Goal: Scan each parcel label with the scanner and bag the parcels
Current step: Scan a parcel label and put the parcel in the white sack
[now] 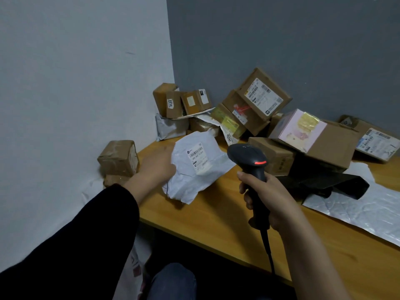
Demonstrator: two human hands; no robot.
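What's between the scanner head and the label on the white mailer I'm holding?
Nothing in the way: in the head view, only wrinkled plastic of the white mailer lies between the scanner and the label.

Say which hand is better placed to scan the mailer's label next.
Right: the right hand grips the black corded handheld scanner, aimed toward the crumpled white plastic mailer that the left hand holds label-up.

One scanner (249,156), two hands (155,166) (267,197) (boxes (263,95) uncountable)
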